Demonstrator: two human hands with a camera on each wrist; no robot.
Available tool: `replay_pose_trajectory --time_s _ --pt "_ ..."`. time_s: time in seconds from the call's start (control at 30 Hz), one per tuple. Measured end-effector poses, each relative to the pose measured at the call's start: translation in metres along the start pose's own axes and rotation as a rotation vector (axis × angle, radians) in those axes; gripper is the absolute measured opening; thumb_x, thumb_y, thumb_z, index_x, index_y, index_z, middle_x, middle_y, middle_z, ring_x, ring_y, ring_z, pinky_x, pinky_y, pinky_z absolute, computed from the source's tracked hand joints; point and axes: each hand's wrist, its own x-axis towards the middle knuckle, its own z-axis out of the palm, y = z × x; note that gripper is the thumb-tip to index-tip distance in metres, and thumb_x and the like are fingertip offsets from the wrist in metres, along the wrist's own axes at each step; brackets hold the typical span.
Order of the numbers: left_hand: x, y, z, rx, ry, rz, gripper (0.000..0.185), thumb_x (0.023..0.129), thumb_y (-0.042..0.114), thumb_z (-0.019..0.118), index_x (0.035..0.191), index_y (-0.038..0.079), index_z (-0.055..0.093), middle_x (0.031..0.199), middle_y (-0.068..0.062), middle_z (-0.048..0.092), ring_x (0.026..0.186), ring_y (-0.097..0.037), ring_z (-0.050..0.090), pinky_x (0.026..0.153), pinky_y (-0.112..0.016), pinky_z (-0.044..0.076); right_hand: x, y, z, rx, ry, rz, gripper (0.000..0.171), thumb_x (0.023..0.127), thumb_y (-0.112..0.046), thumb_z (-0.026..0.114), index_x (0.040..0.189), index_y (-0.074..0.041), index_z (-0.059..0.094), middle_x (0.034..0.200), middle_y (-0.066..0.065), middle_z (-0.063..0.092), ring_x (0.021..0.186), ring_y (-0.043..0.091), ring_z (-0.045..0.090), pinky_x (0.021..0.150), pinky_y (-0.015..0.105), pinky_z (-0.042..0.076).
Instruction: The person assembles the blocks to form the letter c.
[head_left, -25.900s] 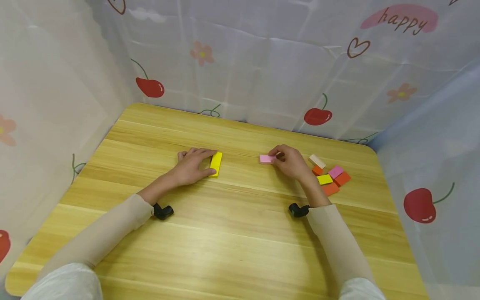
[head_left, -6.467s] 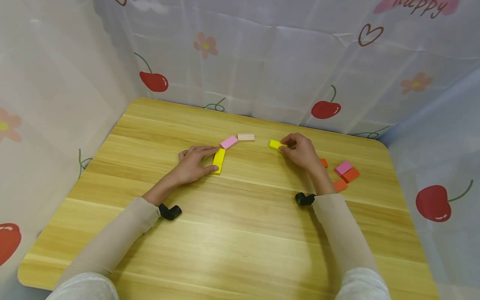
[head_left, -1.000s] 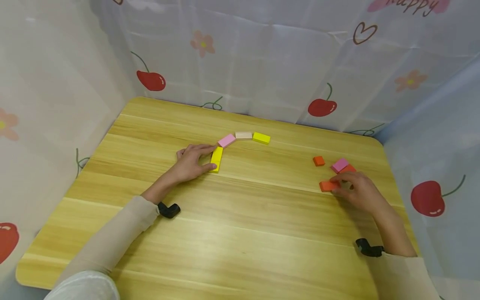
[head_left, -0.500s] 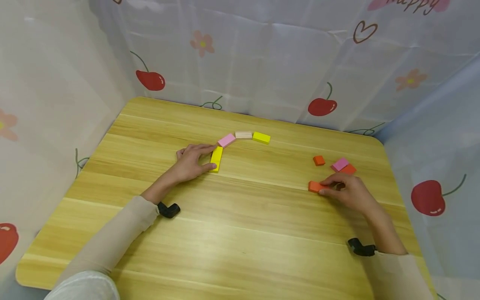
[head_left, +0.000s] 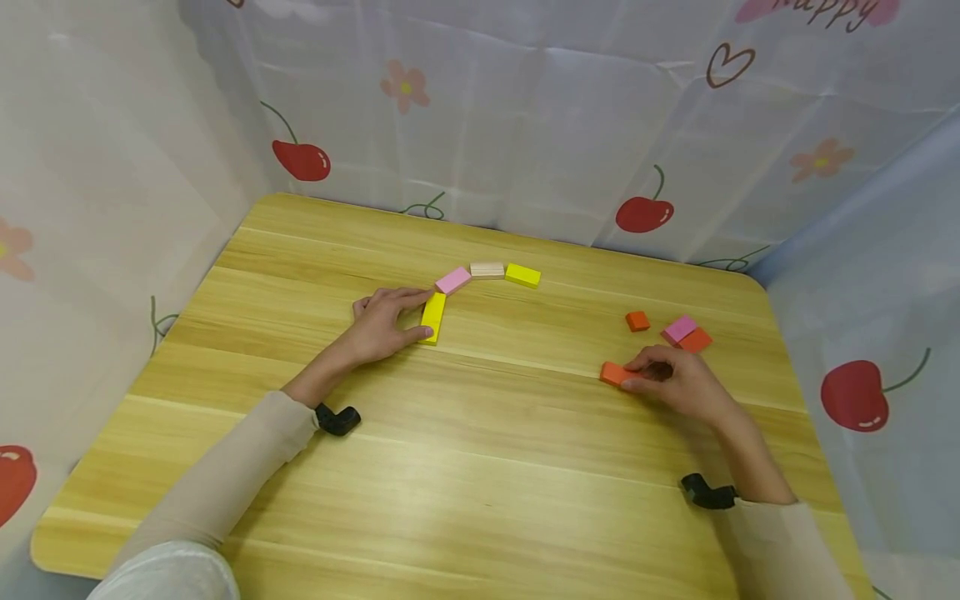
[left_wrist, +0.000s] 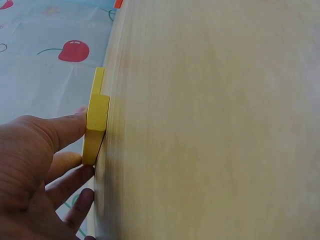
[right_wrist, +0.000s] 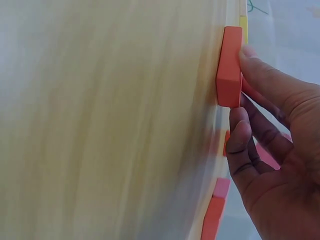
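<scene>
On the table [head_left: 450, 500] we see the left hand [head_left: 382, 327] with thumb and forefinger well spread, holding the long yellow piece [head_left: 434, 315] near its two ends. From its 1 o'clock toward 2 o'clock we follow a pink block [head_left: 453, 281], a pale wooden block [head_left: 487, 271] and a shorter yellow block [head_left: 522, 276]. Between its 3 and 4 o'clock, well apart, the right hand [head_left: 686, 379] pinches an orange block [head_left: 613, 373], fingers nearly closed. From this block, we find a small orange block [head_left: 637, 321] at 1 o'clock, another pink block [head_left: 678, 329] at 2.
</scene>
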Motion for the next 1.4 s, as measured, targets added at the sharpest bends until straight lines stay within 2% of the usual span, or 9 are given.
replay_pose_trajectory --time_s 0.37,0.57,0.83,1.03,1.4 --pt "0.000 -0.002 0.000 -0.002 0.004 0.005 0.070 0.101 0.034 0.077 0.163 0.021 0.049 0.169 -0.012 0.049 0.150 -0.043 0.038 0.110 -0.067 0.014 0.014 -0.012 0.017 0.113 -0.077 -0.021 0.014 0.095 -0.024 0.085 0.098 -0.015 0.074 0.087 0.006 0.069 0.075 0.015 0.060 0.068 0.025 0.051" --pt "-0.001 0.000 -0.001 -0.001 -0.001 0.000 0.070 0.101 0.036 0.077 0.163 0.022 0.049 0.168 -0.010 0.049 0.150 -0.041 0.038 0.109 -0.064 0.015 0.020 -0.021 0.025 0.111 -0.091 -0.022 0.017 0.095 -0.026 0.085 0.097 -0.015 0.072 0.086 0.006 0.069 0.074 0.015 0.060 0.067 0.026 0.051" --pt "0.000 0.001 -0.001 0.011 -0.008 0.004 0.070 0.101 0.037 0.076 0.164 0.022 0.048 0.169 -0.010 0.049 0.151 -0.042 0.038 0.108 -0.065 0.016 0.024 -0.032 0.031 0.149 -0.107 -0.005 0.017 0.098 -0.024 0.082 0.102 -0.010 0.072 0.094 0.009 0.073 0.082 0.015 0.066 0.072 0.025 0.054" --pt "0.001 0.002 -0.001 0.014 -0.014 0.004 0.070 0.101 0.038 0.076 0.164 0.022 0.048 0.169 -0.010 0.048 0.151 -0.041 0.037 0.108 -0.064 0.015 0.029 -0.039 0.036 0.148 -0.114 0.025 0.019 0.098 -0.027 0.082 0.103 -0.011 0.073 0.096 0.009 0.073 0.084 0.017 0.067 0.074 0.024 0.055" --pt "-0.001 0.001 -0.001 -0.007 -0.003 0.005 0.070 0.101 0.036 0.076 0.163 0.021 0.049 0.169 -0.010 0.049 0.151 -0.041 0.037 0.109 -0.065 0.015 0.048 -0.059 0.052 0.164 -0.169 -0.008 0.020 0.098 -0.027 0.082 0.104 -0.011 0.072 0.097 0.008 0.073 0.087 0.021 0.066 0.077 0.025 0.055"
